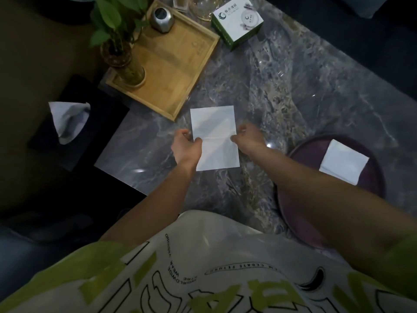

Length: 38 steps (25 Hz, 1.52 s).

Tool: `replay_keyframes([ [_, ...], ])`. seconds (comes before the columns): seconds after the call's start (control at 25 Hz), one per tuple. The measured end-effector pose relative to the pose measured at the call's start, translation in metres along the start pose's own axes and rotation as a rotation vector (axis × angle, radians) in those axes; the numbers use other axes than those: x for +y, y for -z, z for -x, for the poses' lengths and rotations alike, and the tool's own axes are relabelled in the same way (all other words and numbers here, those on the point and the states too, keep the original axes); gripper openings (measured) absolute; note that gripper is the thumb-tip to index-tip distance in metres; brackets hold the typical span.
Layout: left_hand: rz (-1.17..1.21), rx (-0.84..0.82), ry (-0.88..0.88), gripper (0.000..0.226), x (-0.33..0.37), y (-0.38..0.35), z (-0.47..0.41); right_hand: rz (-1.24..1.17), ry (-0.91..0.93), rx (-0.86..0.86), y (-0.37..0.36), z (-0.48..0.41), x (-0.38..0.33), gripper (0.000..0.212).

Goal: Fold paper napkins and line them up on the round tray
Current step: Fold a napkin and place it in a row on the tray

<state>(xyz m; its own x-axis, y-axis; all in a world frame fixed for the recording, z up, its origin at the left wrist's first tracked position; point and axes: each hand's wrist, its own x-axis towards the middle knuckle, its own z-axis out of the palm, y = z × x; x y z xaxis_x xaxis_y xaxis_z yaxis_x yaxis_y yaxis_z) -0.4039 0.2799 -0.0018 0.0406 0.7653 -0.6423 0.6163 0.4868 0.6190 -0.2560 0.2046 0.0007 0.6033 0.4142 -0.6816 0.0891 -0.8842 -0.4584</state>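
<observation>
Pinched at both side edges by left hand (187, 146) and right hand (247, 137), an unfolded napkin (214, 137) remains to be folded; one folded napkin (344, 164) is placed on the round tray (293, 199).

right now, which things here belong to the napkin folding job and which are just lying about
In the job: held napkin; folded napkin on the round tray; black tissue box with a sheet sticking up.
Lying about: wooden tray; plant in a vase; green and white box; silver container.
</observation>
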Motion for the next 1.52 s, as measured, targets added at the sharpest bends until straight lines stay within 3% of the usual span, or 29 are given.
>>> replay_keyframes([
  [0.36,-0.032,-0.012,0.081,0.033,-0.006,-0.008,-0.017,-0.265,-0.112,-0.069,-0.009,-0.009,0.008,0.013],
  [0.68,-0.013,-0.143,0.056,0.005,-0.01,-0.008,-0.013,-0.361,-0.184,-0.118,-0.007,0.003,0.009,0.009],
  [0.92,-0.029,-0.229,-0.064,0.017,0.001,-0.014,0.01,-0.385,-0.03,-0.061,0.022,0.026,0.026,0.012],
  [1.28,-0.106,-0.383,-0.325,0.012,0.046,-0.045,0.07,-0.734,0.056,0.02,0.096,0.072,0.081,0.011],
  [1.36,-0.075,-0.428,-0.358,0.012,0.055,-0.054,0.091,-0.802,0.063,0.048,0.115,0.084,0.095,0.002],
  [1.52,0.018,-0.515,-0.411,0.013,0.065,-0.076,0.129,-0.921,0.112,0.092,0.152,0.109,0.122,0.008],
])
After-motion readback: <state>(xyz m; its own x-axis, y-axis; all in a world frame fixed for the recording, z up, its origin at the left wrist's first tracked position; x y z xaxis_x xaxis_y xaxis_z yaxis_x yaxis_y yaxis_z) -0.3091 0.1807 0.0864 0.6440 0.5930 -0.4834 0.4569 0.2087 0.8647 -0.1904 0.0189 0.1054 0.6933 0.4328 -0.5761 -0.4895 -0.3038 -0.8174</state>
